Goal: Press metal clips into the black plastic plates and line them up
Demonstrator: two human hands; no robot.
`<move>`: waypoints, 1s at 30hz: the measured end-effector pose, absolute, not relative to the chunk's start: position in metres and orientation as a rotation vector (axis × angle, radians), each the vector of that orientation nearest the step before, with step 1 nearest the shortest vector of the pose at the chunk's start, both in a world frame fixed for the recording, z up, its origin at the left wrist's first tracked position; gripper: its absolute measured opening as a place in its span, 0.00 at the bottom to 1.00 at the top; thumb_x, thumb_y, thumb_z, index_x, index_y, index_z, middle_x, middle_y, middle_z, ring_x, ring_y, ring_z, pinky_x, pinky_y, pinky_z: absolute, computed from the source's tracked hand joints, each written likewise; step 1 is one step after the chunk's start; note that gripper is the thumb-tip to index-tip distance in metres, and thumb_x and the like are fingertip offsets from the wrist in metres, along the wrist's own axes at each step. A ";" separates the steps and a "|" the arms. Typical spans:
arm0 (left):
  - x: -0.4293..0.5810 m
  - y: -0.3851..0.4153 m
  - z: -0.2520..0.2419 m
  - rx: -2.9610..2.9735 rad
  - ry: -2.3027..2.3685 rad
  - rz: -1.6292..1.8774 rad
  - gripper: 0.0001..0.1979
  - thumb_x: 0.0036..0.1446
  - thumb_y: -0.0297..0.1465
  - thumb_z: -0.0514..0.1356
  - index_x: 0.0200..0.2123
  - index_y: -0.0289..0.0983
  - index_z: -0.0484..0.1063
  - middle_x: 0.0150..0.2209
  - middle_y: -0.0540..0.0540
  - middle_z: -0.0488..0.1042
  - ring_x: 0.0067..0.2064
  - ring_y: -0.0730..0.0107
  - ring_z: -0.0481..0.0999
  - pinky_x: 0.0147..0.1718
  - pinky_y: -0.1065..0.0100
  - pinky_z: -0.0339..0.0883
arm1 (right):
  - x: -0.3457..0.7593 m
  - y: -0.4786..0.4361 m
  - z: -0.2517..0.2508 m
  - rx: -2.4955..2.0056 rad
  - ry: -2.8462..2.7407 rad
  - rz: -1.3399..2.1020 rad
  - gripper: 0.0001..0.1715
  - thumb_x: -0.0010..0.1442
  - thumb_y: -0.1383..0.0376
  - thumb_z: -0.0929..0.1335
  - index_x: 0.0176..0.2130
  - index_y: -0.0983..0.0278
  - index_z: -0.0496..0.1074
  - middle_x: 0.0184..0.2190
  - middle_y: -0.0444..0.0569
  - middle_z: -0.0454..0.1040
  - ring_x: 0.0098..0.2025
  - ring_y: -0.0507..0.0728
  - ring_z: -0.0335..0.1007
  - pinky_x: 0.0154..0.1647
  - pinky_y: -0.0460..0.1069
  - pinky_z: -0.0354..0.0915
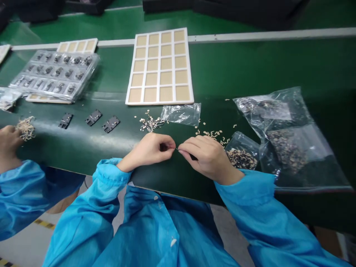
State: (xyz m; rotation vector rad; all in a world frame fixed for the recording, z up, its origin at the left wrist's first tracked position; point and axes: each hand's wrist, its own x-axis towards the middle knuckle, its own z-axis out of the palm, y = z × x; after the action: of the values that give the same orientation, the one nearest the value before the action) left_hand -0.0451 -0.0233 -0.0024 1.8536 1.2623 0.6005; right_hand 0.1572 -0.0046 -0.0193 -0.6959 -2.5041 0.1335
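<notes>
My left hand (149,150) and my right hand (206,158) meet above the dark green bench mat (172,178), fingertips pinched together. Between them shows a tiny thin part (177,149), mostly hidden by my fingers. A dark bit shows under my right fingers, too small to name. Loose beige flakes (150,124) lie just beyond my left hand, and more (213,135) lie beyond my right. A small clear plastic bag (180,114) lies near them. A bag of mixed small parts (241,155) sits by my right hand.
Further right lie larger clear bags of dark parts (286,144). Ahead stand a white tray of beige squares (160,66), a clear sleeve of black parts (55,73) and several black metal pieces (93,117). At left, a co-worker's hand (9,140) grips a beige bundle (25,128).
</notes>
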 end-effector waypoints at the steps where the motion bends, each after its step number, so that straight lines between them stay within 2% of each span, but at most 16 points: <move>1: -0.045 -0.024 -0.002 1.793 1.242 0.636 0.06 0.51 0.26 0.57 0.29 0.33 0.74 0.25 0.51 0.75 0.27 0.78 0.70 0.28 0.76 0.62 | 0.157 -0.005 -0.020 -0.714 -2.487 0.217 0.10 0.65 0.69 0.63 0.33 0.65 0.72 0.27 0.47 0.74 0.29 0.55 0.67 0.31 0.50 0.60; 5: -0.043 -0.025 -0.002 1.682 1.200 0.670 0.07 0.52 0.29 0.58 0.28 0.32 0.74 0.24 0.51 0.74 0.26 0.78 0.69 0.26 0.77 0.61 | 0.159 -0.007 -0.019 -0.763 -2.405 0.539 0.08 0.64 0.69 0.63 0.38 0.65 0.72 0.33 0.49 0.75 0.34 0.55 0.71 0.35 0.49 0.64; 8: -0.041 -0.025 -0.002 1.680 1.198 0.636 0.08 0.53 0.31 0.59 0.28 0.32 0.75 0.24 0.51 0.74 0.26 0.78 0.69 0.26 0.76 0.61 | 0.161 -0.008 -0.019 -0.772 -2.380 0.607 0.08 0.65 0.67 0.64 0.38 0.65 0.73 0.33 0.50 0.75 0.35 0.56 0.71 0.35 0.49 0.65; 14: -0.036 -0.026 -0.007 1.604 1.244 0.683 0.10 0.55 0.34 0.61 0.28 0.33 0.77 0.23 0.50 0.75 0.25 0.78 0.70 0.23 0.76 0.60 | 0.161 -0.009 -0.020 -0.832 -2.314 0.798 0.07 0.63 0.68 0.65 0.35 0.65 0.73 0.28 0.46 0.75 0.26 0.51 0.67 0.28 0.46 0.61; 17: -0.033 -0.030 -0.010 1.797 1.316 0.901 0.08 0.57 0.33 0.61 0.30 0.34 0.76 0.25 0.49 0.77 0.26 0.77 0.73 0.25 0.76 0.64 | 0.159 -0.008 -0.019 -0.896 -2.178 0.919 0.06 0.61 0.69 0.66 0.32 0.64 0.73 0.25 0.43 0.73 0.24 0.50 0.65 0.26 0.45 0.59; 20: -0.030 -0.036 -0.011 2.367 1.348 1.278 0.05 0.58 0.29 0.61 0.30 0.35 0.73 0.26 0.47 0.77 0.28 0.75 0.74 0.28 0.73 0.66 | 0.158 -0.008 -0.019 -0.960 -2.052 0.984 0.07 0.60 0.69 0.66 0.31 0.64 0.73 0.25 0.43 0.74 0.25 0.50 0.67 0.26 0.45 0.61; 24: -0.028 -0.040 -0.012 2.883 1.252 1.334 0.02 0.58 0.28 0.61 0.33 0.36 0.72 0.27 0.48 0.78 0.28 0.74 0.75 0.27 0.71 0.65 | 0.157 -0.008 -0.018 -0.972 -2.008 0.977 0.06 0.60 0.69 0.66 0.33 0.63 0.74 0.28 0.45 0.77 0.28 0.52 0.71 0.29 0.46 0.65; 30: -0.026 -0.039 -0.018 2.820 1.297 1.233 0.03 0.60 0.26 0.59 0.37 0.33 0.72 0.30 0.46 0.79 0.29 0.73 0.76 0.28 0.70 0.66 | 0.157 -0.012 -0.016 -0.872 -2.116 0.708 0.07 0.62 0.70 0.65 0.34 0.62 0.72 0.29 0.46 0.77 0.29 0.53 0.72 0.30 0.47 0.66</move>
State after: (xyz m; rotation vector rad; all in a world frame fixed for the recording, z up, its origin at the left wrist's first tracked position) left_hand -0.0259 -0.0391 -0.0177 2.8205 1.2968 1.2332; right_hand 0.1574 -0.0119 -0.0165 -0.8722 -2.1162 0.7080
